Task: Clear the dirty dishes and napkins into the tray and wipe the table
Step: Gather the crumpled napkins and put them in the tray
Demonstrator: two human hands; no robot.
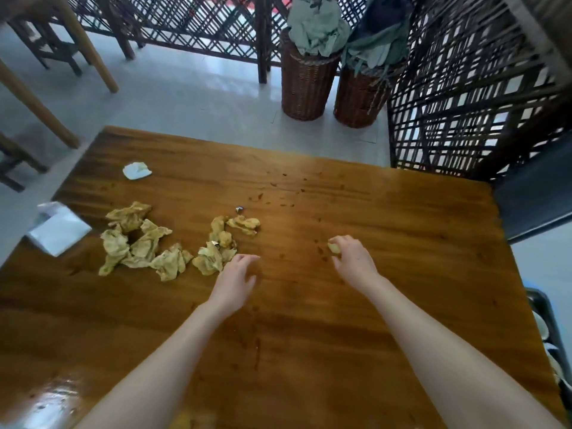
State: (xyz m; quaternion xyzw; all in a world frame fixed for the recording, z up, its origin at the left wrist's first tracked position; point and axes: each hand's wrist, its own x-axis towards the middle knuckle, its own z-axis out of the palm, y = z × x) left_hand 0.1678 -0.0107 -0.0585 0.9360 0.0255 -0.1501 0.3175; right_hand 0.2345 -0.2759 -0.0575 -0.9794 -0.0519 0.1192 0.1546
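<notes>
Crumpled yellow-stained napkins (119, 244) heaped left on the surface (387, 218); white napkin (136, 170) near its far-left corner; small wad (334, 248) pinched in right hand (353, 258).

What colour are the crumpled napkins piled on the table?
The napkins are stained yellowish-brown, seen in the head view.

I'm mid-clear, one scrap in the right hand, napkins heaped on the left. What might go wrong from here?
The clear packet sits at the table's left edge; sweeping the crumpled napkins that way may push it off.
The small shiny piece beside the napkins may get scooped up unnoticed.
The right hand pinches just one scrap; the far crumbs could smear if wiped early.
</notes>
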